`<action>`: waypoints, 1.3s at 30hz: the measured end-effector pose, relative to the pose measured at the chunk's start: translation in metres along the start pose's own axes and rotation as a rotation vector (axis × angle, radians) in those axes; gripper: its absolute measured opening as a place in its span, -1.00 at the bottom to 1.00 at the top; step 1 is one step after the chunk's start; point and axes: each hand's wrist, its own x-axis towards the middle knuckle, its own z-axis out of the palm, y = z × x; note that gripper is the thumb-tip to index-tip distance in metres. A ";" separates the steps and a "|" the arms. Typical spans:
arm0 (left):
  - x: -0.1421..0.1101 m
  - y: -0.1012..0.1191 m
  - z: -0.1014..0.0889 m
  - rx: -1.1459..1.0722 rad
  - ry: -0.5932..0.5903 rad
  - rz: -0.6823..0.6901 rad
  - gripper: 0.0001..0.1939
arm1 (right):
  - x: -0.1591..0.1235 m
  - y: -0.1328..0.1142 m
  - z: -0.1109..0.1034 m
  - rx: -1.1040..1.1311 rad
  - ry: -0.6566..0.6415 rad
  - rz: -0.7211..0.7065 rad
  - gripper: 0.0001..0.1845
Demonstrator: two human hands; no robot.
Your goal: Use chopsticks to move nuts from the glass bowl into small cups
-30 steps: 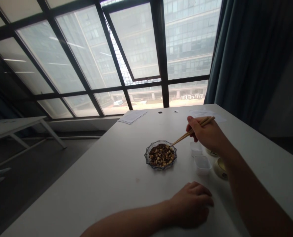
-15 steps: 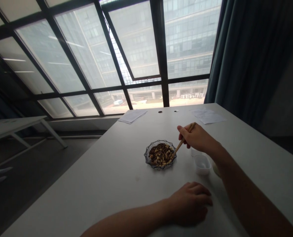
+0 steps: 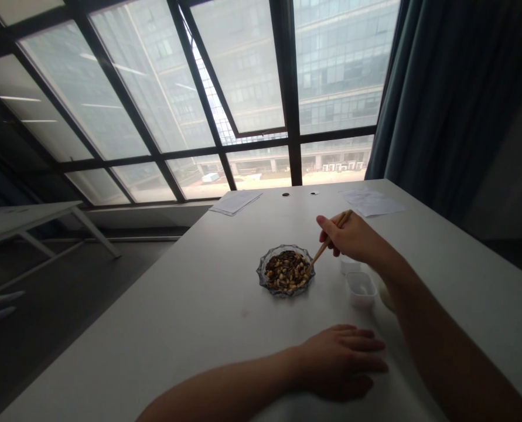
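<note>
My right hand (image 3: 346,234) is closed around a pair of wooden chopsticks (image 3: 322,248), whose tips reach into the right side of a scalloped glass bowl (image 3: 264,282). The bowl holds a mix of dark seeds and paler nuts (image 3: 287,271). My left hand (image 3: 342,362) rests palm down near the table's front, fingers stretched out to the right, holding nothing. Between the two hands stands a small clear plastic container (image 3: 361,288). A second small container (image 3: 350,265) is partly hidden under my right hand. Behind my right forearm a pale greenish round thing (image 3: 387,299) shows only in part.
The white table (image 3: 190,310) extends toward the windows. Papers lie at its far left (image 3: 236,203) and loose sheets (image 3: 372,202) at its far right. Two round holes sit near the back edge. Another white table (image 3: 32,220) stands left; a dark blue curtain (image 3: 423,117) hangs right.
My left hand's fingers have stretched out further to the right. The chopsticks remain in my right hand at the bowl's right side. The whole view has shifted slightly.
</note>
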 end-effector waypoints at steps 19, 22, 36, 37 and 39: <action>0.001 0.001 -0.004 -0.009 -0.015 -0.005 -0.58 | -0.001 -0.001 0.001 0.063 -0.050 0.007 -0.43; 0.001 0.001 -0.003 -0.022 -0.026 -0.015 -0.58 | 0.000 0.001 0.001 0.068 -0.048 0.012 -0.43; 0.000 0.001 -0.001 -0.018 -0.019 -0.023 -0.58 | 0.001 0.004 -0.003 0.065 0.001 0.004 -0.43; 0.000 0.001 -0.001 -0.020 -0.019 -0.022 -0.58 | 0.002 0.003 0.000 0.058 -0.010 0.007 -0.44; 0.000 0.001 -0.003 -0.026 -0.018 -0.018 -0.58 | 0.002 0.003 0.007 0.050 -0.027 0.007 -0.45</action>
